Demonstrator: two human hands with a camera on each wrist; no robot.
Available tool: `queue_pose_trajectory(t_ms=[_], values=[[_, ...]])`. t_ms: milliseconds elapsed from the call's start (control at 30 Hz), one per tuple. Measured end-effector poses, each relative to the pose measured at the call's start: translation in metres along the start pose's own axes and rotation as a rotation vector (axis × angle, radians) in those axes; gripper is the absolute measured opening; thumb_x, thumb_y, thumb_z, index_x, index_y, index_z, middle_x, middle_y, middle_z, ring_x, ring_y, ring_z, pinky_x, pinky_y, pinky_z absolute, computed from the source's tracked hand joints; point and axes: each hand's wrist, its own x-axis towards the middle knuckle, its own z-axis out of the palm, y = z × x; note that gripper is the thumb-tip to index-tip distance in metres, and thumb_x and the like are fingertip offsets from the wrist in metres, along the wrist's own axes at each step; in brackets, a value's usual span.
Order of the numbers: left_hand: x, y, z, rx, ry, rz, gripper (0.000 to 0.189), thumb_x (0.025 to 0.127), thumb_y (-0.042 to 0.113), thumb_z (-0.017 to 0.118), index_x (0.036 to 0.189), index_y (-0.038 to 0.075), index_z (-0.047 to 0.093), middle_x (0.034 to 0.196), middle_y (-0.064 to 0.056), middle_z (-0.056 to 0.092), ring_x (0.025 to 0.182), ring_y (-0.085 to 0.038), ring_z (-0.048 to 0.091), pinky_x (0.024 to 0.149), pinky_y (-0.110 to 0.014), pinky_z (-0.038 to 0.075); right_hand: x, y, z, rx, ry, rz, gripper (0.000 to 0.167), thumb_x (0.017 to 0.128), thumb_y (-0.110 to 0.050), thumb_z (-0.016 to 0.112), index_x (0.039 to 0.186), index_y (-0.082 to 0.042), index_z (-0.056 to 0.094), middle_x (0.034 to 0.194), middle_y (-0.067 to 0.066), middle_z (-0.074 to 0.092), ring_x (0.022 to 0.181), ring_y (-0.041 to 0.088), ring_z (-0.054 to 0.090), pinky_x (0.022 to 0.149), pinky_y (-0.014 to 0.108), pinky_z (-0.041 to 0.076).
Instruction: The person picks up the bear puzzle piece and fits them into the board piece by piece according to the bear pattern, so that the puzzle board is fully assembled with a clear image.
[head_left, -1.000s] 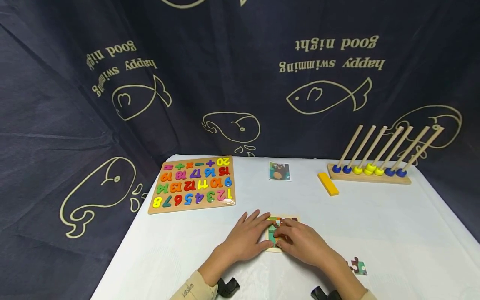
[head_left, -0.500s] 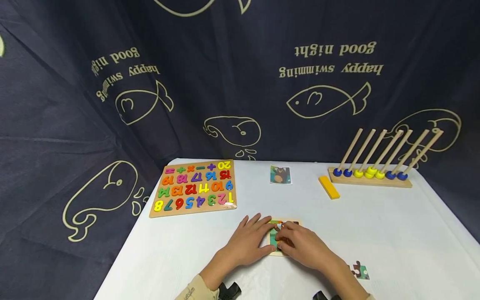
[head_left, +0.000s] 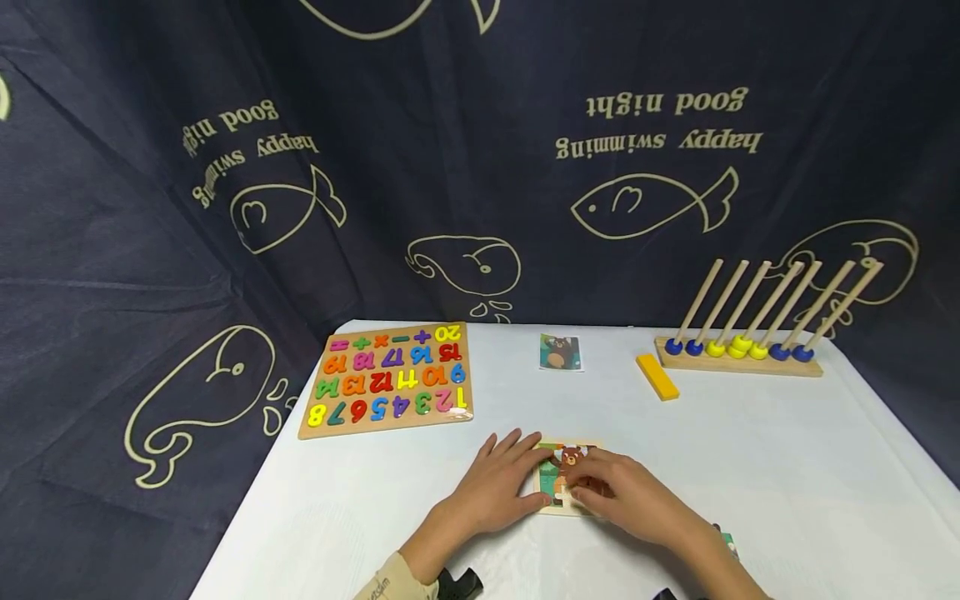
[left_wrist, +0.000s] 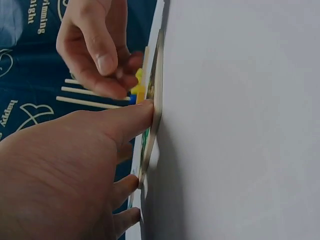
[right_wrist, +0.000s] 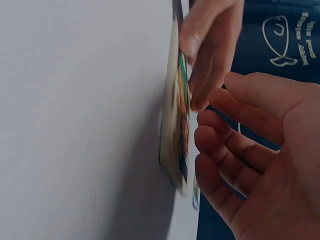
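Note:
A small wooden jigsaw board (head_left: 564, 512) with a brown bear picture (head_left: 572, 456) lies between the two hands. A pale bare patch shows low in the picture. My left hand (head_left: 495, 483) rests along the board's left side, fingers straight and spread. In the left wrist view, the left thumb touches the board's near edge (left_wrist: 158, 85). Over the right part of the board hovers my right hand (head_left: 633, 496), hiding that side in the head view. In the right wrist view its loosely bent fingers (right_wrist: 212, 142) have nothing between them and stand apart from the board.
Loose puzzle pieces (head_left: 729, 542) peek out behind the right forearm. Farther back are a number board (head_left: 386, 379), a bear picture card (head_left: 561, 352), a yellow block (head_left: 657, 377) and a pegged bead stand (head_left: 738, 358). A dark curtain (head_left: 450, 167) hangs behind the table.
My right hand has drawn back to the right, uncovering the bear's face and the middle of the jigsaw; its forearm now covers most of the loose pieces. The left hand stays at the board.

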Motion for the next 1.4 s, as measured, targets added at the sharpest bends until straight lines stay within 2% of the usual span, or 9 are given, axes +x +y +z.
queue_pose_trajectory(t_ms=[233, 433, 633, 733, 933, 1000, 1200, 1400], values=[[-0.002, 0.0, 0.002, 0.029, 0.0, 0.03, 0.055, 0.094, 0.057, 0.048, 0.143, 0.034, 0.046, 0.154, 0.001, 0.031, 0.142, -0.029, 0.022, 0.11, -0.058, 0.019, -0.023, 0.017, -0.02, 0.09, -0.023, 0.096, 0.02, 0.094, -0.035, 0.062, 0.107, -0.022, 0.07, 0.088, -0.018, 0.058, 0.074, 0.004, 0.054, 0.063, 0.023, 0.048], [-0.003, 0.0, 0.0, 0.029, 0.003, 0.037, 0.055, 0.094, 0.056, 0.048, 0.144, 0.033, 0.046, 0.154, 0.0, 0.03, 0.142, -0.029, 0.022, 0.11, -0.058, 0.019, -0.043, 0.034, -0.038, 0.092, 0.032, 0.14, 0.018, 0.094, -0.03, 0.063, 0.107, -0.02, 0.07, 0.089, -0.017, 0.059, 0.074, 0.003, 0.054, 0.062, 0.023, 0.049], [-0.003, 0.0, -0.001, 0.025, -0.011, 0.042, 0.055, 0.094, 0.056, 0.047, 0.144, 0.032, 0.045, 0.155, 0.0, 0.029, 0.142, -0.029, 0.021, 0.11, -0.058, 0.018, -0.063, 0.046, -0.054, 0.081, 0.054, 0.206, 0.019, 0.094, -0.031, 0.063, 0.107, -0.019, 0.07, 0.088, -0.016, 0.06, 0.073, 0.004, 0.053, 0.061, 0.023, 0.048], [-0.003, 0.0, -0.001, 0.021, -0.018, 0.036, 0.056, 0.094, 0.056, 0.047, 0.145, 0.032, 0.044, 0.155, 0.0, 0.029, 0.142, -0.029, 0.02, 0.11, -0.058, 0.017, -0.071, 0.05, -0.058, 0.087, 0.022, 0.242, 0.02, 0.092, -0.032, 0.065, 0.106, -0.019, 0.069, 0.088, -0.014, 0.06, 0.071, 0.005, 0.052, 0.059, 0.023, 0.048], [-0.003, 0.0, 0.0, 0.012, -0.016, 0.039, 0.055, 0.095, 0.055, 0.046, 0.145, 0.032, 0.044, 0.155, 0.0, 0.028, 0.142, -0.03, 0.02, 0.11, -0.058, 0.017, -0.087, 0.055, -0.058, 0.067, -0.1, 0.371, 0.027, 0.084, -0.034, 0.073, 0.104, -0.018, 0.069, 0.083, -0.009, 0.056, 0.069, 0.004, 0.048, 0.058, 0.022, 0.044], [-0.003, 0.0, 0.0, 0.008, -0.019, 0.039, 0.055, 0.095, 0.055, 0.046, 0.145, 0.032, 0.043, 0.155, 0.0, 0.028, 0.142, -0.029, 0.02, 0.11, -0.058, 0.017, -0.093, 0.057, -0.057, 0.059, -0.128, 0.378, 0.03, 0.082, -0.034, 0.075, 0.105, -0.017, 0.069, 0.083, -0.007, 0.053, 0.07, 0.004, 0.046, 0.058, 0.023, 0.043], [-0.004, 0.001, 0.0, 0.007, -0.026, 0.031, 0.056, 0.095, 0.054, 0.047, 0.146, 0.032, 0.042, 0.156, 0.0, 0.027, 0.143, -0.029, 0.019, 0.111, -0.058, 0.016, -0.104, 0.059, -0.052, 0.082, -0.217, 0.393, 0.038, 0.076, -0.036, 0.08, 0.107, -0.017, 0.067, 0.088, -0.006, 0.053, 0.073, 0.005, 0.046, 0.063, 0.023, 0.048], [-0.003, 0.001, -0.001, 0.008, -0.025, 0.037, 0.055, 0.095, 0.053, 0.047, 0.146, 0.031, 0.042, 0.156, 0.0, 0.027, 0.143, -0.03, 0.019, 0.111, -0.058, 0.016, -0.103, 0.055, -0.047, 0.041, -0.185, 0.435, 0.036, 0.075, -0.036, 0.08, 0.104, -0.018, 0.068, 0.082, -0.006, 0.051, 0.07, 0.006, 0.046, 0.06, 0.022, 0.046]])
